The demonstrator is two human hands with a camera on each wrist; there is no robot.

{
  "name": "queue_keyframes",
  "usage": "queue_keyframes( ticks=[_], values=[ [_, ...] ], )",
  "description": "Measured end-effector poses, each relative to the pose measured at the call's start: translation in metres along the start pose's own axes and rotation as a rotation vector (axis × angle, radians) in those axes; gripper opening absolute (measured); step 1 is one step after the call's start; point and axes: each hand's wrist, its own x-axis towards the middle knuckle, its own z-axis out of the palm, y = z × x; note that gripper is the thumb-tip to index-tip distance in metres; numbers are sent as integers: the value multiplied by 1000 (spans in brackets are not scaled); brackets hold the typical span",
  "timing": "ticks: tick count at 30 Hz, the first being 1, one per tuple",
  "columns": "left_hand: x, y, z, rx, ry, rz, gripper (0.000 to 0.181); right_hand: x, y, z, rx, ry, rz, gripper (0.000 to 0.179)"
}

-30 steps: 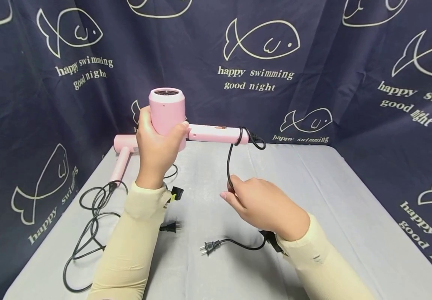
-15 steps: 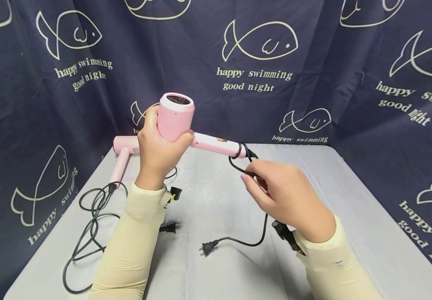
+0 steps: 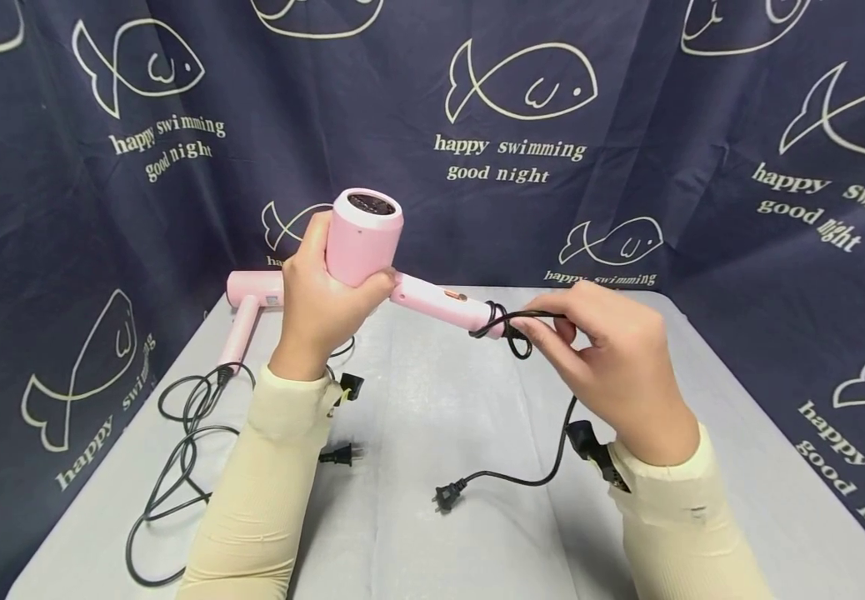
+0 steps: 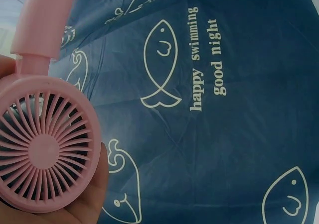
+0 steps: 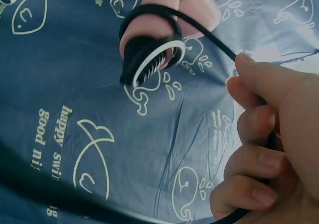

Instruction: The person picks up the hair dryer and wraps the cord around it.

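Note:
My left hand (image 3: pixel 322 304) grips the barrel of a pink hair dryer (image 3: pixel 363 248) above the table, its handle slanting down to the right. The left wrist view shows the round slatted grille (image 4: pixel 45 152) at one end of it. Round the handle's end loops the dryer's black cord (image 3: pixel 517 480), which my right hand (image 3: pixel 622 362) pinches between thumb and forefinger. In the right wrist view the cord (image 5: pixel 207 34) runs taut from the handle to those fingertips, then past the other curled fingers. Its free end carries a two-pin plug (image 3: pixel 447 497), low over or on the table.
A second pink hair dryer (image 3: pixel 247 321) lies at the table's back left, partly behind my left hand. Its tangled black cord (image 3: pixel 191 433) spreads along the left side, and another plug (image 3: pixel 338 454) lies beside my left forearm. A navy fish-print curtain (image 3: pixel 372 100) surrounds the grey table (image 3: pixel 470 417).
My right hand has moved up and to the right with the cord, now drawn across the handle's end. The held dryer shifted right and its handle tilted down. The plug has slid right.

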Motion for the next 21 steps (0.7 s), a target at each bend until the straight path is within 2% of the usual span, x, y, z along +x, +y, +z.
queue_keyframes(
  ticks=[6,11,21],
  values=[
    [-1,0,1,4,-6,32,60,-1,10,5,-13,13,19,12],
    [-2,1,0,17,-10,32,60,-3,20,11,-3,12,40,12],
    [-3,4,0,-36,-22,40,56,-8,40,21,29,5,107,18]
  ],
)
